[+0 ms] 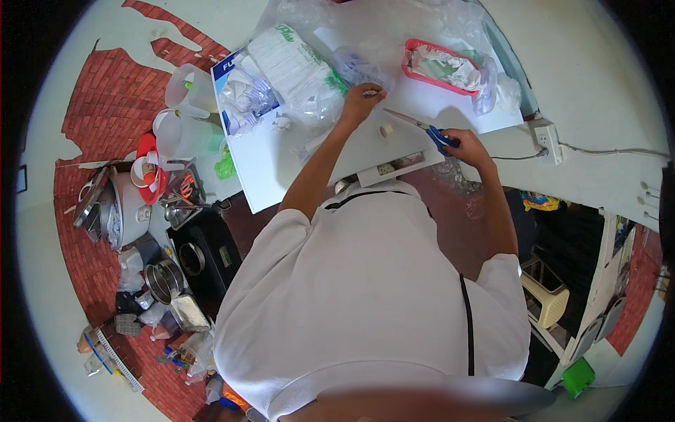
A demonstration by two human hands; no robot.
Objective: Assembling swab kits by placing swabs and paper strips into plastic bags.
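1. Step in hand: apparently cutting work; the right hand (464, 146) grips the scissors (437, 138) by their blue handles above the tabletop (271, 165), blades pointing toward the left hand (360, 105); its fingers are curled in, but I cannot tell what they pinch
2. Next move: probably calls for steadying material near the blades
3. Count: two hands; one pair of scissors; one tape roll (386, 131); one pink basket (441, 85)
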